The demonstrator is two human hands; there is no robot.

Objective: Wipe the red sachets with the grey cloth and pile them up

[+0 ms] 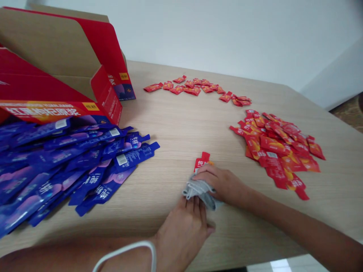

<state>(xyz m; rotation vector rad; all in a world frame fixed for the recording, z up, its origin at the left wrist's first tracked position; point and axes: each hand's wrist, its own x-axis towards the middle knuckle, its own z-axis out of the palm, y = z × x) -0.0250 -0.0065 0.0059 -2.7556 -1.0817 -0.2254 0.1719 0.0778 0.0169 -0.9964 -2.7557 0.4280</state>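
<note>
A grey cloth (200, 189) lies bunched over a red sachet (200, 161) on the table, and only the sachet's spout end shows. My right hand (222, 185) is closed on the cloth and presses it down on the sachet. From below, my left hand (184, 230) reaches in palm down, its fingers stretched out and its thumb apart. Its fingertips go under the cloth's near edge, where I cannot see what they touch. The lower part of the sachet is hidden by cloth and hands.
To the left is a heap of blue sachets (93, 162), in front of an opened red carton (106, 94). Red sachets form a pile (278, 147) at right. Several smaller red sachets (193, 90) lie in a row at the back, near the wall (212, 37).
</note>
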